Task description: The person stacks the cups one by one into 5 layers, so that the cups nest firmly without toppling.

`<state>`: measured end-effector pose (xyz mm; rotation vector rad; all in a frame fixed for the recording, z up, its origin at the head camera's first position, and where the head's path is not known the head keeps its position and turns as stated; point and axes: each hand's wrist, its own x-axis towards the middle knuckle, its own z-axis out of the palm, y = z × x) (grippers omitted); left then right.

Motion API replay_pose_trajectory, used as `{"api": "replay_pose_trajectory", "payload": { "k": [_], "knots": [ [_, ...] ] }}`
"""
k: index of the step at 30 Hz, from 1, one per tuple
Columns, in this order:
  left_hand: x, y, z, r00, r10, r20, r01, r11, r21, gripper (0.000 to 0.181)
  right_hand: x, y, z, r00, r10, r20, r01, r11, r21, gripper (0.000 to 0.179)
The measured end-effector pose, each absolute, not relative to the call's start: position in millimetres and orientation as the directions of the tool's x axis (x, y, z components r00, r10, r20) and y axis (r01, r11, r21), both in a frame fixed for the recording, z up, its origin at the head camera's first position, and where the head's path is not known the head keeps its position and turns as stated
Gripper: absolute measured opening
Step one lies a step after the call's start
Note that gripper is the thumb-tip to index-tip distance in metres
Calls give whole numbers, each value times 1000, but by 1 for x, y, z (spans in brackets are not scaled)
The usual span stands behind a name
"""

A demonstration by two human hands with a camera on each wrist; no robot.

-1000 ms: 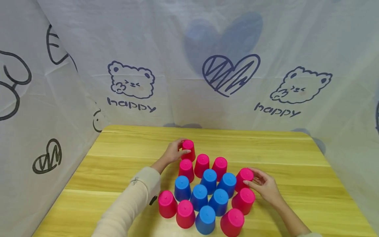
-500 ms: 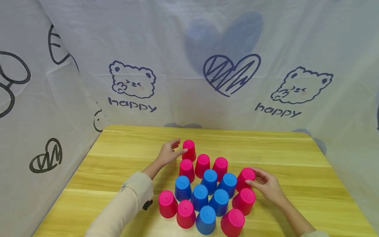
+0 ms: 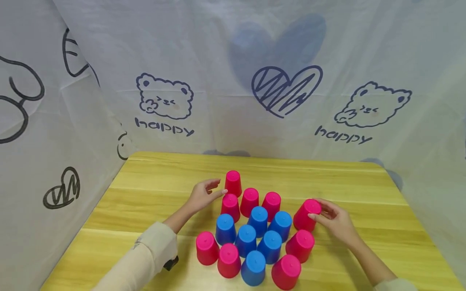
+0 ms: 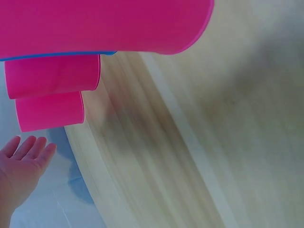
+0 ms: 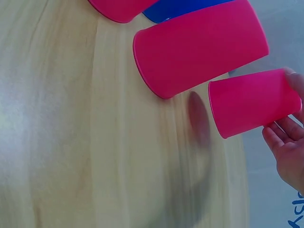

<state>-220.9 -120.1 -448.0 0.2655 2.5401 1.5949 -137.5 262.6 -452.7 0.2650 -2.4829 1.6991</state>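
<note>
Counted on the wooden table, lower centre of the head view — nine pink cups, six blue cups, all inverted.

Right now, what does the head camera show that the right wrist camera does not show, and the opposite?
Only the head view shows the whole group of upside-down cups: seven blue cups in the middle, pink ones around them, the left hand open beside the far pink cup, and the printed curtain. Only the right wrist view shows the lifted cup's rim clear of the table, with its shadow below. Both show the right hand gripping the tilted pink cup near a neighbouring pink cup.
</note>
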Motion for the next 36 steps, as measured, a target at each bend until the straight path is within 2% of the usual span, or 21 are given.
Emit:
{"api": "replay_pose_trajectory", "payload": {
  "k": [11, 20, 36],
  "knots": [
    [-202, -122, -452, -970, 243, -27, 76, 404, 911, 58, -150, 262, -436, -972, -63, 227, -234, 393, -889, 46],
    [-194, -117, -457, -961, 277, -21, 83, 357, 930, 57, -164, 260, -420, -971, -40, 234, -224, 474, -851, 47],
    [-191, -110, -468, -955, 295, -4, 99, 334, 937, 54, -191, 230, -416, -988, 11, 155, -130, 484, -865, 52]
  ]
}}
